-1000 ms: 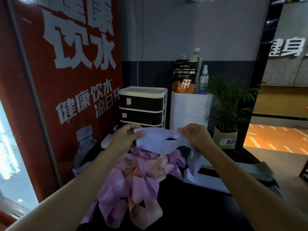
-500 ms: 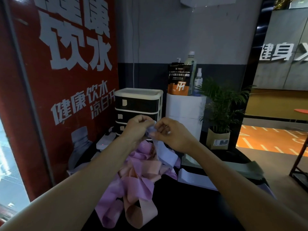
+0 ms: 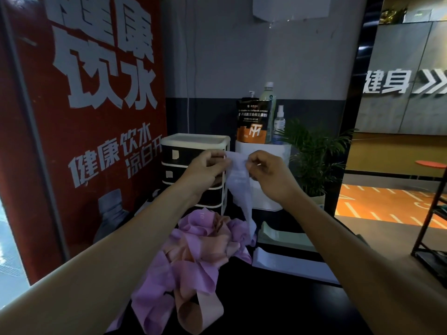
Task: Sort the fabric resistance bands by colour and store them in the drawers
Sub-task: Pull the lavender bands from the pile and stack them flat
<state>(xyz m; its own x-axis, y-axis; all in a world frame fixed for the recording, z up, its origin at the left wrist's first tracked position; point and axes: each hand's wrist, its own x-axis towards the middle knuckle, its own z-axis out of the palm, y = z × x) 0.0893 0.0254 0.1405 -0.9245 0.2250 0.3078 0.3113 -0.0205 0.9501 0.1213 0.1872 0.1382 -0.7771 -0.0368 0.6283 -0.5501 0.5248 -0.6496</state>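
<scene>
above the counter (image 3: pixel 278 298), in front of the drawers (image 3: pixel 193 163), i see my left hand (image 3: pixel 205 169) and right hand (image 3: pixel 268 171) pinching a pale lilac band (image 3: pixel 238 184) in curled fingers; it hangs over the pink-and-purple pile (image 3: pixel 193 257).

A dark table (image 3: pixel 278 308) holds a heap of purple and peach bands (image 3: pixel 193 257); a drawer box (image 3: pixel 193 175); a white bin (image 3: pixel 263 199); flat pale bands (image 3: pixel 285 259).

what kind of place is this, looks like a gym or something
Most likely a gym or fitness studio. The wall sign reads "fitness" in Chinese, a pouch of vitamin powder stands on the white cabinet, and fabric resistance bands lie piled on the dark table.
</scene>
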